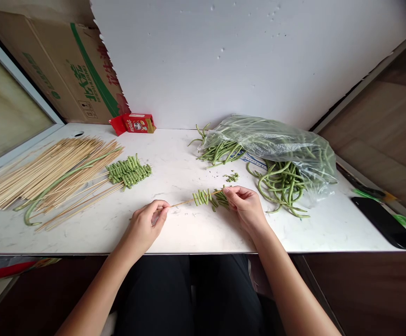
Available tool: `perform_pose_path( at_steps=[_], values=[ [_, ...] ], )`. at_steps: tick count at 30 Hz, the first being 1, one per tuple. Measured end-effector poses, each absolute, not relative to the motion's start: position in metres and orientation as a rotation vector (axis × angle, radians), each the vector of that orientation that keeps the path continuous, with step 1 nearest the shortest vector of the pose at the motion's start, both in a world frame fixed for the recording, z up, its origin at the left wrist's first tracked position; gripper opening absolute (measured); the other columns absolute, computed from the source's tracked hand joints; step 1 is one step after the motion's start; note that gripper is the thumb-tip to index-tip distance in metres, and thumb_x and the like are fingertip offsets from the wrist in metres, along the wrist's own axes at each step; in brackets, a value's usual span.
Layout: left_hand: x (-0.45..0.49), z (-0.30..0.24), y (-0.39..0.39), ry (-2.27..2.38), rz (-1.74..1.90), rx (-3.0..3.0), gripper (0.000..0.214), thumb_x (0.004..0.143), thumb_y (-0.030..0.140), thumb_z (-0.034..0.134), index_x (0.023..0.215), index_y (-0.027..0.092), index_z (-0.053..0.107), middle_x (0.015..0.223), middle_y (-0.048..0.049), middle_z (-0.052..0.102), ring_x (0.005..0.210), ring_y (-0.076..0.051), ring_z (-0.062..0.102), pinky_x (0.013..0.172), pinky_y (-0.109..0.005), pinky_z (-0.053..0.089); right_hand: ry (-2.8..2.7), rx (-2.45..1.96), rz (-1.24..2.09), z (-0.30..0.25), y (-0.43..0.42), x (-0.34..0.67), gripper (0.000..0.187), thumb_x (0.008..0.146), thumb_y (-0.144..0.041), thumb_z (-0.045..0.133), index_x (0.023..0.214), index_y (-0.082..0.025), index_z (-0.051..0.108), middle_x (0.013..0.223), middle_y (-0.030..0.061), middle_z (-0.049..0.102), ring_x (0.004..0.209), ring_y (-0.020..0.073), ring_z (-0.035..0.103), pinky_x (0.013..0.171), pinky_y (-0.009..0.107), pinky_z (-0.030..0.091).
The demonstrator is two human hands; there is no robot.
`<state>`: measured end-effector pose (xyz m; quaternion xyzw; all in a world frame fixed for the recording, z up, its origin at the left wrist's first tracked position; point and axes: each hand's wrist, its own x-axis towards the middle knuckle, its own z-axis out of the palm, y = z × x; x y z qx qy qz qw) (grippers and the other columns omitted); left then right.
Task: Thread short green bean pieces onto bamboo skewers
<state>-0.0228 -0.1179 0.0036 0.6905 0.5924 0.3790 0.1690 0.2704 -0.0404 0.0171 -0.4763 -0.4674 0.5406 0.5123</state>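
Observation:
My left hand (149, 221) pinches a thin bamboo skewer (182, 203) near one end. Several short pieces of green bean (203, 198) are threaded crosswise along its far part. At the skewer's other end the fingertips of my right hand (243, 203) are pressed together; what sits between them is hidden. Cut bean pieces (221, 198) lie in a small pile on the white tabletop (189, 233), partly behind the right hand. To the left rest finished skewers packed with bean pieces (129, 171), their bare sticks pointing left.
A wide heap of bamboo skewers (49, 172) covers the left side, with a long bean (66, 176) across it. Whole beans (287, 184) spill from a clear plastic bag (276, 135). Trimmed ends (232, 177), a red packet (138, 123) and a black phone (385, 221) lie around.

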Motion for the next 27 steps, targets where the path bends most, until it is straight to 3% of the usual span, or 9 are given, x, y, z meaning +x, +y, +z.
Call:
perform_pose_path(
  at_steps=[7, 12, 15, 20, 27],
  values=[
    [-0.019, -0.001, -0.119, 1.644, 1.123, 1.940, 0.019, 0.104, 0.038, 0.058, 0.108, 0.023, 0.070, 0.089, -0.0032, 0.077, 0.077, -0.016, 0.074, 0.073, -0.024, 0.060, -1.211, -1.148, 1.332, 0.022, -0.047, 0.260, 0.039, 0.076, -0.054, 0.092, 0.072, -0.019, 0.076, 0.059, -0.0018, 0.056, 0.058, 0.0126, 0.042, 0.055, 0.030, 0.034],
    [-0.021, -0.004, -0.118, 1.647, 1.116, 1.969, 0.019, 0.106, 0.037, 0.058, 0.111, 0.023, 0.069, 0.096, -0.0045, 0.078, 0.079, -0.016, 0.073, 0.075, -0.026, 0.058, -1.234, -1.145, 1.325, 0.022, -0.046, 0.261, 0.039, 0.077, -0.054, 0.091, 0.073, -0.018, 0.078, 0.066, 0.0008, 0.063, 0.060, 0.0126, 0.044, 0.057, 0.030, 0.035],
    [-0.021, -0.002, -0.117, 1.675, 1.157, 1.962, 0.019, 0.106, 0.037, 0.058, 0.110, 0.022, 0.068, 0.094, -0.0047, 0.077, 0.080, -0.017, 0.072, 0.075, -0.027, 0.057, -1.264, -1.165, 1.270, 0.023, -0.044, 0.265, 0.040, 0.078, -0.057, 0.089, 0.085, -0.018, 0.081, 0.071, 0.0018, 0.065, 0.059, 0.0123, 0.042, 0.056, 0.030, 0.033],
    [-0.022, 0.001, -0.116, 1.769, 1.223, 1.922, 0.020, 0.106, 0.038, 0.057, 0.108, 0.022, 0.068, 0.090, -0.0042, 0.075, 0.075, -0.016, 0.068, 0.072, -0.028, 0.055, -1.603, -1.308, 0.980, 0.035, -0.047, 0.276, 0.038, 0.089, -0.054, 0.079, 0.073, -0.020, 0.074, 0.062, 0.0022, 0.062, 0.057, 0.0150, 0.044, 0.056, 0.032, 0.033],
    [-0.022, 0.001, -0.115, 1.779, 1.217, 1.927, 0.021, 0.105, 0.039, 0.056, 0.107, 0.022, 0.068, 0.090, -0.0042, 0.075, 0.069, -0.016, 0.063, 0.071, -0.028, 0.054, -2.092, -1.539, 0.609, 0.037, -0.058, 0.268, 0.017, 0.083, -0.033, 0.082, 0.072, -0.024, 0.075, 0.072, 0.0052, 0.074, 0.061, 0.0197, 0.057, 0.058, 0.033, 0.037]
  ],
)
